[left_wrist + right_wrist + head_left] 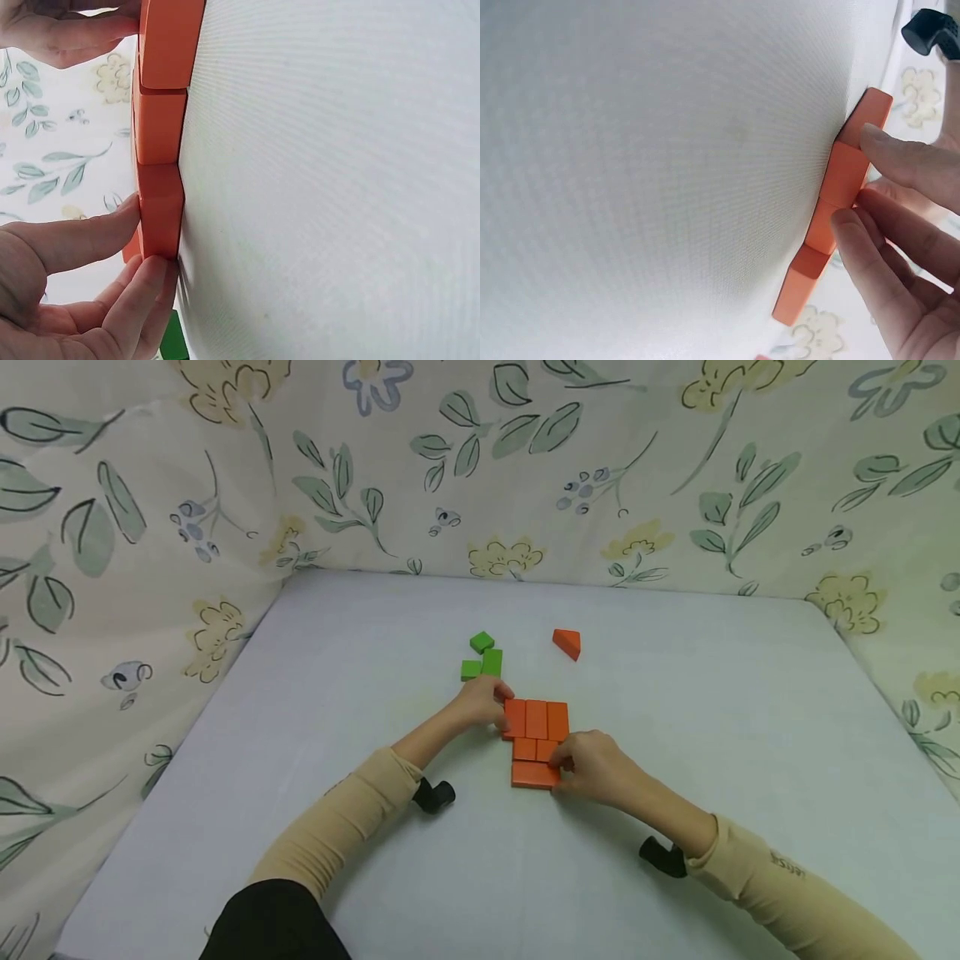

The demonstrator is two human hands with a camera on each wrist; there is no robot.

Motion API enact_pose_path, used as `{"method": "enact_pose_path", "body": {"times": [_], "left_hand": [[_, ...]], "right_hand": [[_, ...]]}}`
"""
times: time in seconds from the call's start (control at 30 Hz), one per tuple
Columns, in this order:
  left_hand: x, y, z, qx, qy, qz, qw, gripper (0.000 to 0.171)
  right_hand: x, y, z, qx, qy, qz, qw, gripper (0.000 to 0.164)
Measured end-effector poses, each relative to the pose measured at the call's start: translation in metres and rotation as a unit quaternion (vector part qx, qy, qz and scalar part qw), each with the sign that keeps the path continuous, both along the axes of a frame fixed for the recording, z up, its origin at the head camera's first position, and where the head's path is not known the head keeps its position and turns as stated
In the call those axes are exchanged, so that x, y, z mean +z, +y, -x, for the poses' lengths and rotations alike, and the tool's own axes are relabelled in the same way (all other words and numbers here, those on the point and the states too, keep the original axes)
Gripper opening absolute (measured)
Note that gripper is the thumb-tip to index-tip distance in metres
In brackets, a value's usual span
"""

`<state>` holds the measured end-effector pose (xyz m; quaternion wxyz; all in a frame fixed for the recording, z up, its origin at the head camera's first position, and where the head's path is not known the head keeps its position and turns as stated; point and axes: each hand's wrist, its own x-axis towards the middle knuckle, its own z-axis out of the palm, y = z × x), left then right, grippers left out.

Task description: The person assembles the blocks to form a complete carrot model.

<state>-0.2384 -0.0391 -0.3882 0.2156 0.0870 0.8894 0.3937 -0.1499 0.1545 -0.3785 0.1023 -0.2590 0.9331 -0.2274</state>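
Note:
Several orange wooden blocks [536, 720] lie flat on the white table, fitted edge to edge: three upright rectangles at the far end, two small blocks [525, 749] below, and a wide block [534, 775] nearest me. My left hand [480, 702] pinches the far-left rectangle [161, 214], thumb toward its near part, fingers at its far end. At the near right corner, my right hand [596, 766] has its thumb on the wide block [845, 174] and a fingertip beside the small block [821, 227], pinching them together.
Three green blocks [492, 662] lie just beyond my left hand. A separate orange triangular block [567, 643] sits farther back to the right. Floral cloth [517, 485] hangs behind the white table [712, 693]. Black wrist-worn devices [435, 796] hang below both forearms.

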Motion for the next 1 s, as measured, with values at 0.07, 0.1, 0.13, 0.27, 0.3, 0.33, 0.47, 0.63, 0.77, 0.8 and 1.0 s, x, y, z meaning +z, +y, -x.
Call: {"method": "enact_pose_path", "body": {"times": [0.07, 0.1, 0.13, 0.27, 0.3, 0.33, 0.47, 0.63, 0.77, 0.8, 1.0], "left_hand": [[0.001, 0.001, 0.0, -0.001, 0.0, 0.004, 1.0, 0.049], [0.001, 0.001, 0.0, -0.002, 0.001, 0.007, 1.0, 0.049], [0.001, 0.001, 0.0, -0.003, 0.0, 0.009, 1.0, 0.049], [0.001, 0.001, 0.0, -0.002, -0.005, 0.018, 0.9998, 0.05], [0.001, 0.001, 0.0, -0.002, -0.006, 0.018, 0.9998, 0.05], [0.001, 0.001, 0.0, -0.002, -0.008, 0.019, 0.9998, 0.05], [0.003, 0.001, 0.0, -0.005, -0.004, 0.022, 0.9997, 0.05], [0.004, 0.001, 0.0, -0.014, 0.007, 0.023, 0.9996, 0.049], [0.004, 0.001, 0.0, -0.019, 0.01, 0.022, 0.9995, 0.049], [0.005, 0.001, 0.0, -0.019, 0.01, 0.023, 0.9995, 0.049], [0.005, 0.002, 0.0, -0.02, 0.011, 0.028, 0.9993, 0.048]], "right_hand": [[0.0, 0.0, 0.0, -0.004, -0.001, 0.0, 1.0, 0.022], [0.0, -0.001, 0.0, -0.008, -0.004, 0.0, 1.0, 0.022], [0.0, -0.001, 0.0, -0.011, -0.007, 0.0, 1.0, 0.022], [-0.001, -0.002, 0.0, -0.023, -0.018, 0.0, 1.0, 0.021], [-0.001, -0.003, 0.0, -0.024, -0.018, 0.0, 1.0, 0.02], [-0.002, -0.003, 0.0, -0.028, -0.019, -0.001, 0.999, 0.02], [-0.002, -0.003, 0.0, -0.034, -0.014, -0.003, 0.999, 0.019], [-0.004, -0.002, 0.0, -0.025, 0.005, 0.002, 1.0, 0.017], [-0.004, -0.002, 0.0, -0.026, 0.012, 0.001, 1.0, 0.017], [-0.003, -0.001, 0.0, -0.027, 0.012, 0.0, 1.0, 0.018], [0.007, 0.005, 0.004, -0.026, 0.0, 0.009, 1.0, 0.018]]}}
